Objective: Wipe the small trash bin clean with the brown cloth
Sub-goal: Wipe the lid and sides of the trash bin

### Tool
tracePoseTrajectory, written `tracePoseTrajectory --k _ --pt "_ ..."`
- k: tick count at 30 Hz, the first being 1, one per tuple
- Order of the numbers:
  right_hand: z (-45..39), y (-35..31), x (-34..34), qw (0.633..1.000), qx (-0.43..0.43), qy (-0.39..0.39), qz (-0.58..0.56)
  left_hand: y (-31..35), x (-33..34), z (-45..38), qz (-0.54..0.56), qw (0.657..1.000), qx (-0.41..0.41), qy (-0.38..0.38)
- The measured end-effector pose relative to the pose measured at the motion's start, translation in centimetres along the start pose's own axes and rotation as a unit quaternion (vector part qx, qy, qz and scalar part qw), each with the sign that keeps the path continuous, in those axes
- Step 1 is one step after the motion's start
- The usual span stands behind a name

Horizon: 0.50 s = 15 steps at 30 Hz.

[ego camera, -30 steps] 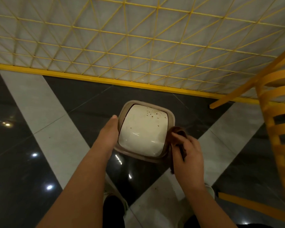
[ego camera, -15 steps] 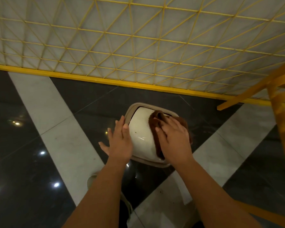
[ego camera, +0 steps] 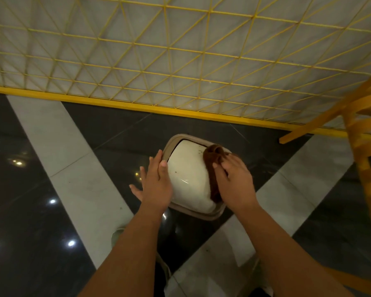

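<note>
The small trash bin (ego camera: 189, 174) stands on the dark floor, seen from above: a cream domed lid in a beige rim, with a few dark specks on it. My left hand (ego camera: 155, 181) lies flat against the bin's left side, fingers straight. My right hand (ego camera: 234, 181) presses the brown cloth (ego camera: 212, 159) onto the right part of the lid, fingers curled over it. The cloth bunches up past my fingertips and runs down under my palm.
A yellow wire-grid fence (ego camera: 180, 61) on a yellow base bar (ego camera: 137, 106) runs behind the bin. A yellow slatted chair (ego camera: 364, 151) stands at the right. The glossy floor has white stripes (ego camera: 73, 168). My shoe (ego camera: 118, 234) shows below the bin.
My right hand with the cloth moved from the bin's right edge onto the lid, then slid back toward its right side. My left hand flattened against the bin's left side.
</note>
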State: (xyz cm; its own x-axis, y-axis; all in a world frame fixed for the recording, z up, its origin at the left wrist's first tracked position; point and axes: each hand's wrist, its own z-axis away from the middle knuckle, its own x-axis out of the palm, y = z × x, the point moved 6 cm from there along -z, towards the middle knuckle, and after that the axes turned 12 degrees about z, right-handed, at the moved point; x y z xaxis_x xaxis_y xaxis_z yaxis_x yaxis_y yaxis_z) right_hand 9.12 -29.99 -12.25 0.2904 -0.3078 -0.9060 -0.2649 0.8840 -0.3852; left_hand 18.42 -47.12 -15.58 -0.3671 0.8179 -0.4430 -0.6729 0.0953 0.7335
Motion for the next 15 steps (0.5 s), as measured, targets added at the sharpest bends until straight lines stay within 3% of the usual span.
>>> tracePoseTrajectory --k 5,11,15 --pt "5.1 -0.4 -0.1 0.999 -0.024 0.034 0.007 0.6 0.6 -0.3 -0.001 1.0 0.007 -0.009" --pt "5.8 -5.6 0.7 0.953 -0.289 -0.02 0.092 1.3 2.1 -0.4 0.024 0.998 0.031 -0.047" --pt "2.6 -5.1 0.2 0.969 -0.237 0.005 0.073 1.4 1.8 -0.5 0.028 0.996 0.02 -0.086"
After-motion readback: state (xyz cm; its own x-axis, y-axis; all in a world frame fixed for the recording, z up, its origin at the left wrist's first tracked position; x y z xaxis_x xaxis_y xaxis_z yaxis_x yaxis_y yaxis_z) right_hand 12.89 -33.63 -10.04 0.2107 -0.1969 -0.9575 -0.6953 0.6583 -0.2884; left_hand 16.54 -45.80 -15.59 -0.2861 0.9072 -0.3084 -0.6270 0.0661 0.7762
